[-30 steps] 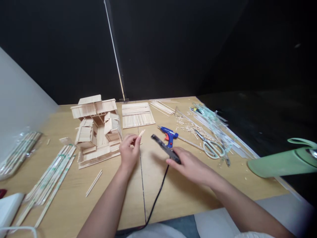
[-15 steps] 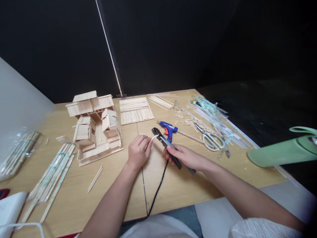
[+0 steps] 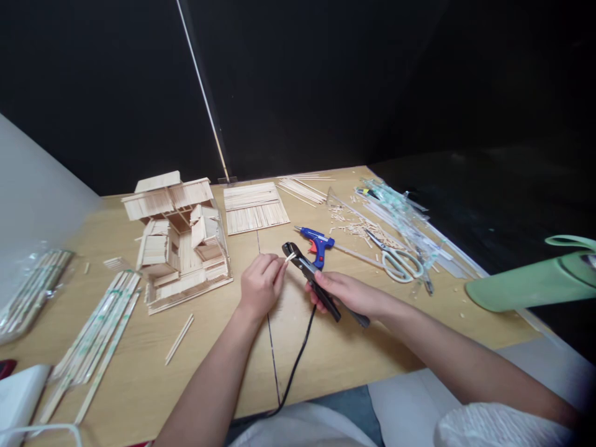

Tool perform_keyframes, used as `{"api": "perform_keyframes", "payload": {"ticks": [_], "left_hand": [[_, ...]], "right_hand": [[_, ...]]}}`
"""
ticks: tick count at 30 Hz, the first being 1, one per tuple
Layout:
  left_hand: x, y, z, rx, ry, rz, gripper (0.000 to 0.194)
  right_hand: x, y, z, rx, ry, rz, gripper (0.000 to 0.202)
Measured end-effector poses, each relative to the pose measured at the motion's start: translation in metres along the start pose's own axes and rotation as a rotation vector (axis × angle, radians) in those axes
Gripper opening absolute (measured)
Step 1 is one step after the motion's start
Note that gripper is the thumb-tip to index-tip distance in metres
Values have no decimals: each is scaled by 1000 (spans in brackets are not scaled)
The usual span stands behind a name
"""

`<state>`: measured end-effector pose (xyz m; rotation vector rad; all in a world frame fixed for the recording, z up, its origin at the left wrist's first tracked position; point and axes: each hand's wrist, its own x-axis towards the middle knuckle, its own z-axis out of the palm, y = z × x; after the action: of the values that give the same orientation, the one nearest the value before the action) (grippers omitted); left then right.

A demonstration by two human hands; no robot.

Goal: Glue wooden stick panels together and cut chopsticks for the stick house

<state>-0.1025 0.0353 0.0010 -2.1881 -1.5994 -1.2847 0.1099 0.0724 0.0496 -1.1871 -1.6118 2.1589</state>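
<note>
Between the fingertips of my left hand [image 3: 264, 280] is a short wooden stick [image 3: 291, 256], with its end lying at the jaws of a black hand cutter [image 3: 305, 268]. My right hand [image 3: 342, 292] is wrapped around that cutter's handles, which point toward me and stand somewhat apart. Just beyond the cutter lies a blue glue gun [image 3: 317, 242], its black cord running to the table's front edge. To the left stands a model house [image 3: 186, 248] built of thin sticks. A flat panel of sticks [image 3: 256, 208] rests behind my left hand.
Scissors [image 3: 401, 264] lie among cut stick pieces [image 3: 367, 231] on the right, near plastic wrappers [image 3: 395, 205] and a green bottle [image 3: 526, 284]. Wrapped stick bundles [image 3: 95, 329] lie on the left. Two loose sticks [image 3: 179, 339] are in front of the house.
The cutter has shifted very slightly left and down, and its handles look a little differently angled. My left hand stays almost in place with the stick.
</note>
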Motion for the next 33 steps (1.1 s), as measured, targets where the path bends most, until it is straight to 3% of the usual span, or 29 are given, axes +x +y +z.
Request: {"api": "perform_keyframes", "payload": {"ticks": [10,19,23,33], "left_hand": [[-1,-1,1,-37,32,12,11],[1,0,-1,-28,17,37,10],[0,1,-1,-32,13,21,10],[1,1,-2,0,55,2,8]], "right_hand": [[-3,-1,2,171,-49,67,69],[-4,-4,0,-430,86,-92,70],[-5,-9,0,-596,125,-113,67],[1,-6,1,-474,73,-140,68]]}}
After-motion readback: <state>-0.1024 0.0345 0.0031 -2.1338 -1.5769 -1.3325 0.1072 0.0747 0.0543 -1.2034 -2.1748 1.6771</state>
